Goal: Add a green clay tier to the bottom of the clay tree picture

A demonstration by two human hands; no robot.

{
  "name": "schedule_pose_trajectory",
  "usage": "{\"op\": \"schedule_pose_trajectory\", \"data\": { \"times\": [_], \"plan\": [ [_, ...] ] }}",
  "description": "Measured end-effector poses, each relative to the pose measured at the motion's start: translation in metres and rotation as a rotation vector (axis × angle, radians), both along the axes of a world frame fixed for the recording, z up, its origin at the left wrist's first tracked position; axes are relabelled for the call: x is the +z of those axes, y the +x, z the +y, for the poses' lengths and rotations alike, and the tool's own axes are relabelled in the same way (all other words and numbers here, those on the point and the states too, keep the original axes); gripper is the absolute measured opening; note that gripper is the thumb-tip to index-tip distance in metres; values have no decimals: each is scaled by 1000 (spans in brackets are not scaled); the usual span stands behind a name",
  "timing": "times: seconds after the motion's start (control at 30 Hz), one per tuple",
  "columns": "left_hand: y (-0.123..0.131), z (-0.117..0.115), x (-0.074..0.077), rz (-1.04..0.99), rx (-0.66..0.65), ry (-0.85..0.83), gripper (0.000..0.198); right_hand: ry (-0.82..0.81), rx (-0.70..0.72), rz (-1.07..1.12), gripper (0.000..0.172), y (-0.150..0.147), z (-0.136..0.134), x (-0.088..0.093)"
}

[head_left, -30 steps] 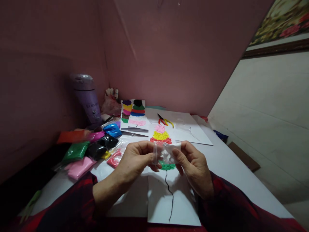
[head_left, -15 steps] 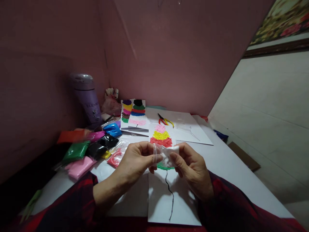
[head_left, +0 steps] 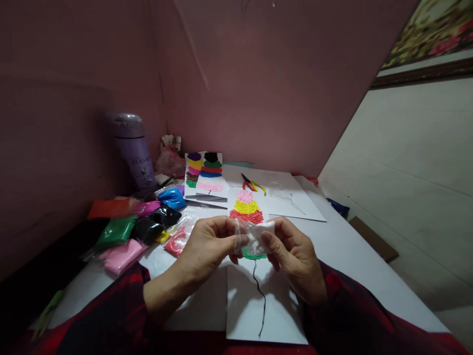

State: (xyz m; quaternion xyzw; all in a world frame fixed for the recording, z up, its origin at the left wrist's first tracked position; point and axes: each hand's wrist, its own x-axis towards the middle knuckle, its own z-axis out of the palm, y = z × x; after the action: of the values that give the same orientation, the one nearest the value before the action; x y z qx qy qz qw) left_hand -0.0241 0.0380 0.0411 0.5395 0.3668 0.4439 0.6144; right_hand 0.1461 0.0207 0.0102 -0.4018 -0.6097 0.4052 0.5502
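A small clear bag of white clay [head_left: 257, 238] is held between both hands above a white card [head_left: 244, 305]. My left hand [head_left: 210, 246] pinches the loose plastic end of the bag. On the other side, my right hand [head_left: 293, 256] grips the white, filled end between thumb and fingers. The card below carries textured bands of pink, yellow, red and green clay [head_left: 246, 207], partly hidden by the bag and hands. A thin dark wavy line runs down from the green band.
Packets of coloured clay [head_left: 116, 231] pile up at the left, with a purple bottle [head_left: 135, 155] behind. Finished striped cards [head_left: 204, 172] lean at the back. Red-and-yellow-handled scissors [head_left: 253, 185] lie on white sheets. A green tool [head_left: 50, 308] is at the lower left.
Both hands stay almost in place; the white end of the bag has shifted very slightly in the fingers.
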Motion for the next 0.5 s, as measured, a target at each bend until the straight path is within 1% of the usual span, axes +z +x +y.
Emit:
{"op": "schedule_pose_trajectory", "data": {
  "times": [0.13,0.33,0.43,0.5],
  "plan": [
    [0,1,-4,34,7,20,24,13,14,-37,25,1,1,-3],
    [0,-1,-4,-7,6,85,14,12,-3,60,22,0,4,-3],
    [0,0,-4,-17,33,79,8,23,-12,80,21,-1,5,-2],
    [0,1,-4,-16,35,71,9,29,-7,82,21,0,5,-3]
  ]
}}
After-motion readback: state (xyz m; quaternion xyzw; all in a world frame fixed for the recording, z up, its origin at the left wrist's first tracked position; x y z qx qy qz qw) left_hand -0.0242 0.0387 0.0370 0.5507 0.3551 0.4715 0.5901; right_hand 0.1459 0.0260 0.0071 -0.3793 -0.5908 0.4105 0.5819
